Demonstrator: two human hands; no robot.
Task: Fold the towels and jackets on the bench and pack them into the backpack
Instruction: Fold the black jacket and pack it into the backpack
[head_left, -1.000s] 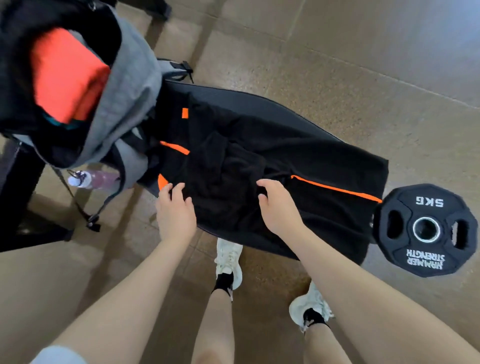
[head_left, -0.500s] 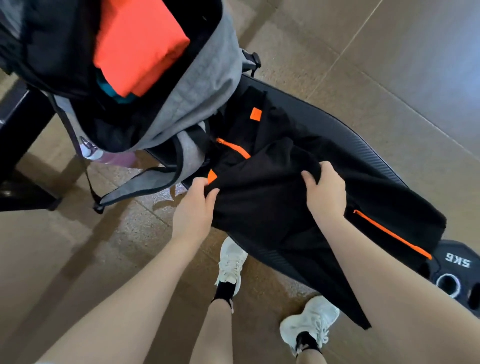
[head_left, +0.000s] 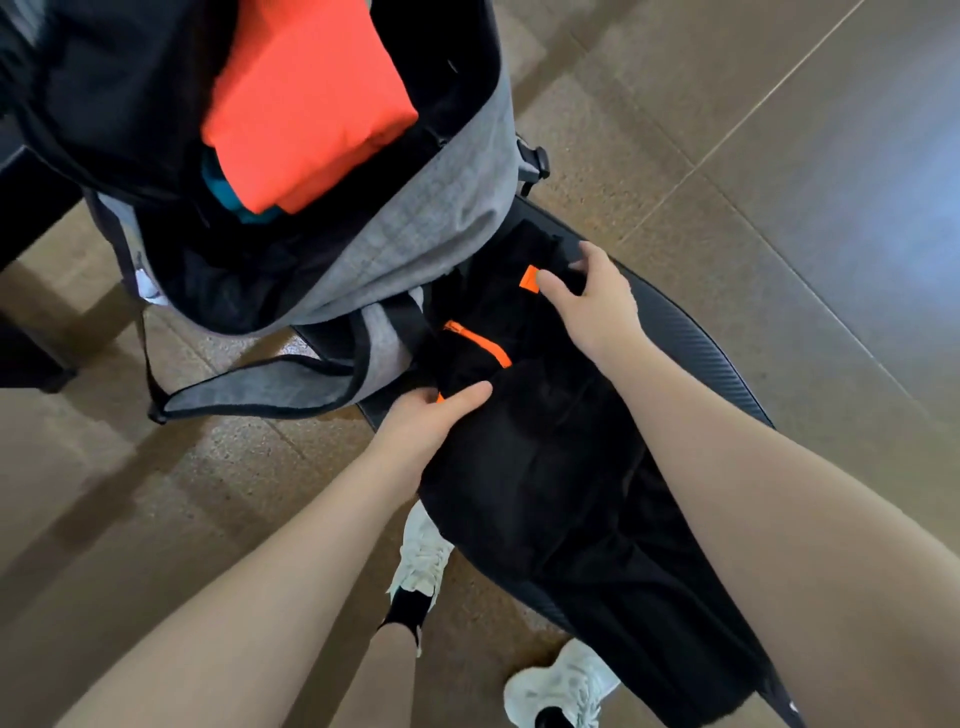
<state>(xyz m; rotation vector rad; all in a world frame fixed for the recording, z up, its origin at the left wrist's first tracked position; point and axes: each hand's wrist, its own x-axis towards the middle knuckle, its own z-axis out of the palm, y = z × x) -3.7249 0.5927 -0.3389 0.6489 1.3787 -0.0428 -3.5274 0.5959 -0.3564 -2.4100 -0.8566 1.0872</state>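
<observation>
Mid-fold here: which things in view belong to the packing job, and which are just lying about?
Part of the job:
black jacket, gripped by left hand and right hand
bench
grey backpack
orange folded item inside it

Just about:
white shoes
dark furniture at left

You have one view only, from the camera on your head, looking steeply down and forward past both bare forearms. It sits close: the open grey fabric backpack (head_left: 415, 208) fills the top left corner, and the black padded bench (head_left: 691, 332) runs diagonally from centre to the bottom right edge. Your white sneakers (head_left: 423, 551) on the brown speckled floor (head_left: 727, 130) lie below.
</observation>
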